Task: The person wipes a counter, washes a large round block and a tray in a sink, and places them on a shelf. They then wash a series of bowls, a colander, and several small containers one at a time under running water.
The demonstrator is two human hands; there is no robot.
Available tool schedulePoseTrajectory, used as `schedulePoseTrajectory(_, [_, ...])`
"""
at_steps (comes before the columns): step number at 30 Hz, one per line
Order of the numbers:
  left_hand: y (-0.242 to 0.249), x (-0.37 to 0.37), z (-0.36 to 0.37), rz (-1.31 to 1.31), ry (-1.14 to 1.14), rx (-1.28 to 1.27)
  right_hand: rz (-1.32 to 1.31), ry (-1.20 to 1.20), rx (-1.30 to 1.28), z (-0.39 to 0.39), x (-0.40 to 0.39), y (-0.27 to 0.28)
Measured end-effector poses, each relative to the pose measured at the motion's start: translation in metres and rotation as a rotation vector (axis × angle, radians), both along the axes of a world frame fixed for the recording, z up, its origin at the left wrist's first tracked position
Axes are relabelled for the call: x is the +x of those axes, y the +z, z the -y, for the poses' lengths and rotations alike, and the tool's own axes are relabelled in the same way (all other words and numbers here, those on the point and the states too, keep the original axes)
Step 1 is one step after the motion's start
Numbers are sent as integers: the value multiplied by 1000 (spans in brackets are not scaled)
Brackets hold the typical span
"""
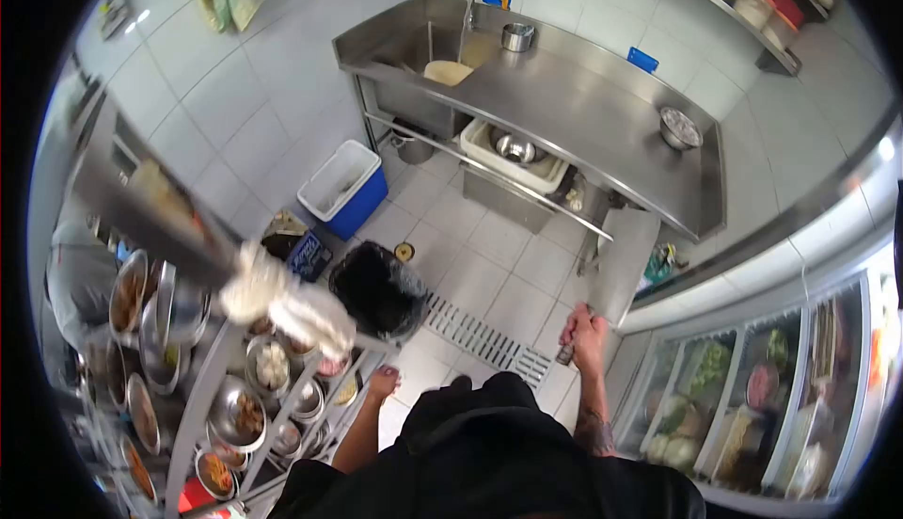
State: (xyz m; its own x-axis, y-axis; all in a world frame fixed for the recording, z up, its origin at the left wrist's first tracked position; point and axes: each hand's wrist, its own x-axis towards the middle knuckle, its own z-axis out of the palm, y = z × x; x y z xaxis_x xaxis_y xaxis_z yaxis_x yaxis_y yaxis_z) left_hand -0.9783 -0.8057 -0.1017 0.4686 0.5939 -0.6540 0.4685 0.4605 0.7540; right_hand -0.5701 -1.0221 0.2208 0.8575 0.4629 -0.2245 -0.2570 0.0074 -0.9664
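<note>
My right hand (585, 338) is closed around the handle of what looks like a cleaver, its broad pale-grey blade (623, 260) pointing forward and the handle's end showing below my fist. My left hand (384, 383) hangs low at my side, small in view, its fingers slightly apart with nothing visible in them. It is nearest to the rack of metal bowls (237, 414) on the left. Ahead of it stands a bin lined with a black bag (378, 284).
A steel sink counter (574, 110) spans the back, with a metal pot (516, 37) and a bowl (680, 128) on it. A blue-and-white cooler (357, 208) stands on the tiles. A glass-fronted fridge (743, 397) is at right; whitish cloth (282, 303) hangs at left.
</note>
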Motion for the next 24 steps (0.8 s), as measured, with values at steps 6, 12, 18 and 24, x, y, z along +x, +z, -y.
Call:
schedulePoseTrajectory(6, [98,295,-199,313,-180,536,235,117,-122,-118,185,-4])
schedulePoseTrajectory(12, [172,459,-356,268,-80,464,176,392,128,-332,341,-25])
schedulePoseTrajectory(18, [241,563,-537,238,-82,590,612,554,-25,-600,439,10])
schedulePoseTrajectory(24, [223,732,-808,391,84,239,506,683,-461,-843,501,-74])
